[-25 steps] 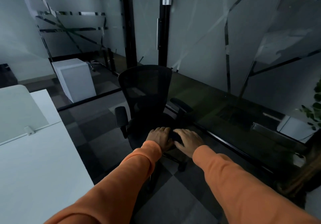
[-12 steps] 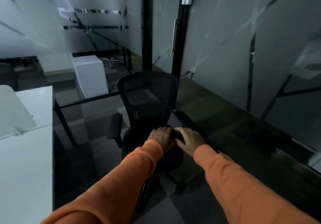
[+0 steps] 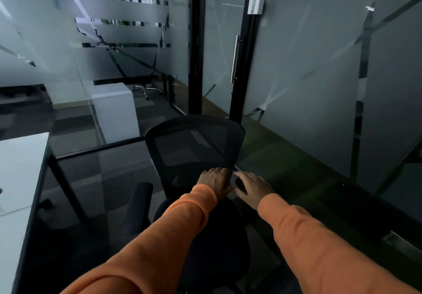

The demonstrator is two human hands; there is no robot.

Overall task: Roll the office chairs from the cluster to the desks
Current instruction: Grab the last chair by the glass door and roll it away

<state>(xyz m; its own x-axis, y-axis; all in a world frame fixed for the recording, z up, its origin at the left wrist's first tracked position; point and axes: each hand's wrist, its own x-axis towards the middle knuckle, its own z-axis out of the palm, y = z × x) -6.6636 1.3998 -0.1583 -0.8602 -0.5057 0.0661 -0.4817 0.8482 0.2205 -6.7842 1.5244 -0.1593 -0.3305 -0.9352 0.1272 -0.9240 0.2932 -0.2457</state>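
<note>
A black mesh-backed office chair [image 3: 194,147] stands right in front of me on dark carpet, its backrest toward the glass wall. My left hand [image 3: 214,179] grips the chair's right side, just below the backrest's lower corner, with its fingers curled. My right hand [image 3: 252,187] holds the dark right armrest beside it, with the pad between thumb and spread fingers. The left armrest [image 3: 139,202] sticks out free. My orange sleeves hide most of the seat. A white desk [image 3: 20,163] with black legs stands to the left of the chair.
Frosted glass partitions [image 3: 319,77] run along the right and back. A glass door with a steel handle [image 3: 235,58] is straight behind the chair. A white pedestal cabinet [image 3: 114,111] stands behind the glass at the left. Another chair's chrome base [image 3: 146,88] shows beyond it.
The chair has turned and rolled with both hands on it. The desk edge and the glass door have come nearer, and the desk's leg now stands close to the left armrest.
</note>
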